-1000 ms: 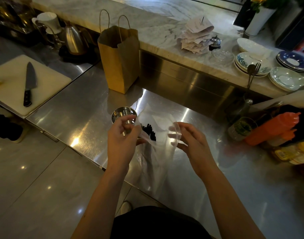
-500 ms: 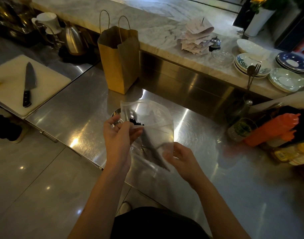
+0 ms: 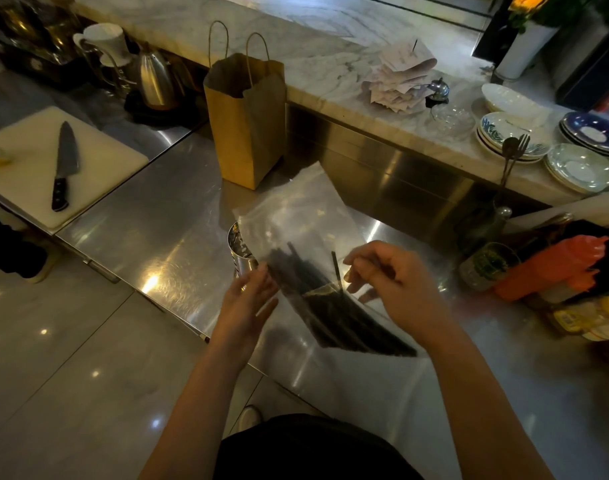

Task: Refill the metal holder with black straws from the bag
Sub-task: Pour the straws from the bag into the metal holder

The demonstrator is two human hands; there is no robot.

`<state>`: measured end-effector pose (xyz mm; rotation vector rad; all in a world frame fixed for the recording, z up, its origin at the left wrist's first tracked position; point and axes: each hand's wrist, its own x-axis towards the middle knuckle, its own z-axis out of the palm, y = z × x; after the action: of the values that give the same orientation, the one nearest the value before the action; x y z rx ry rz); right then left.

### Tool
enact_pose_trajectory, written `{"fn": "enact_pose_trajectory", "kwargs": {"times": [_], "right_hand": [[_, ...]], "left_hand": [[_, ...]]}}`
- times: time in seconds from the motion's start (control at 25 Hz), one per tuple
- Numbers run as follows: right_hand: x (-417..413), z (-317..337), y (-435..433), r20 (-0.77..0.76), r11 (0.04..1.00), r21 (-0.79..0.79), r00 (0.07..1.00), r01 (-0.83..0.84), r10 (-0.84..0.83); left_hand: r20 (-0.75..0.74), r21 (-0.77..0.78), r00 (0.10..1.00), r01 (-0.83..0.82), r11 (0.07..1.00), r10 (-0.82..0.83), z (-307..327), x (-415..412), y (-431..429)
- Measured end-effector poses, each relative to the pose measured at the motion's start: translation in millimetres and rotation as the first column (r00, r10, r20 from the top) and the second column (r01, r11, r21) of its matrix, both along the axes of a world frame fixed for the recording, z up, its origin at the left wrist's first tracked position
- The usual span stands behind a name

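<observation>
Both hands have changed their hold since half a second ago. The left hand (image 3: 247,306), which then pinched the top edge of the clear plastic bag (image 3: 306,216) over the metal holder (image 3: 240,252), is now off that edge with its fingers straight. The right hand (image 3: 393,289), which then gripped the bag low down, has come up to the bag's right side. The bag itself has swung: its flat, empty part now stands up just right of the holder and covers the holder's right rim. The black straws (image 3: 334,320) inside slant down and away to the right of the holder, toward the person. One straw stands more upright than the bundle, near the right fingertips.

The holder stands on the steel counter (image 3: 164,216), just beyond the left fingertips; whether they touch it cannot be told. The bag hangs between the two hands, which are apart. The left hand is flat and open, its palm turned to the bag's left edge. The right hand has thumb and fingers curled, pinching the plastic at the bag's right edge.

Behind the holder stands a brown paper bag (image 3: 247,123). Well to the holder's left, a knife (image 3: 65,161) lies on a white cutting board (image 3: 26,188).
</observation>
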<state>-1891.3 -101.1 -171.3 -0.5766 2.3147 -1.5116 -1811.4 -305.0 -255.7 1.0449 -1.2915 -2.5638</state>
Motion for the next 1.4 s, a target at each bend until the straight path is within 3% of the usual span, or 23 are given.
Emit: {"fn": "enact_pose_trajectory", "kwargs": {"times": [0.12, 0.24, 0.4, 0.52, 0.64, 0.76, 1.04, 1.32, 1.4], "right_hand": [[-3.9, 18.9, -1.4, 0.086, 0.999, -0.036, 0.996, -0.035, 0.038], [-4.9, 20.9, -3.9, 0.074, 0.999, 0.040, 0.997, 0.010, -0.013], [0.8, 18.5, -4.5, 0.096, 0.989, 0.146, 0.995, -0.028, 0.014], [0.8, 21.9, -7.8, 0.024, 0.961, 0.277, 1.000, 0.000, -0.007], [1.3, 23.8, -11.0, 0.161, 0.967, 0.232, 0.984, -0.110, 0.073], [1.0, 19.8, -14.5, 0.094, 0.951, 0.304, 0.995, -0.061, 0.034], [8.8, 24.4, -18.2, 0.192, 0.992, 0.108, 0.981, -0.061, 0.039], [7.7, 24.9, -25.7, 0.026, 0.995, 0.099, 0.999, 0.035, -0.038], [10.0, 22.7, -26.3, 0.079, 0.996, 0.094, 0.997, -0.006, -0.001]], "left_hand": [[-0.101, 0.130, 0.979, 0.191, 0.973, -0.179, -17.7, 9.2, 7.4], [-0.194, 0.226, 0.947, 0.298, 0.927, -0.257, -20.0, 11.7, 18.4], [-0.180, 0.178, 0.959, 0.252, 0.951, -0.220, -20.4, 4.1, 25.3], [-0.208, 0.196, 0.959, 0.232, 0.953, -0.190, -21.2, 4.6, 24.0], [-0.224, 0.190, 0.956, 0.236, 0.953, -0.192, -20.2, 9.2, 25.7], [-0.248, 0.186, 0.951, 0.233, 0.954, -0.184, -22.3, 13.0, 25.6], [-0.245, 0.207, 0.959, 0.196, 0.958, -0.143, -25.4, 13.8, 16.3], [-0.223, 0.274, 0.969, 0.166, 0.947, -0.105, -34.4, 20.7, 17.0], [-0.202, 0.241, 0.974, 0.149, 0.959, -0.100, -34.9, 22.9, 15.3]]}}
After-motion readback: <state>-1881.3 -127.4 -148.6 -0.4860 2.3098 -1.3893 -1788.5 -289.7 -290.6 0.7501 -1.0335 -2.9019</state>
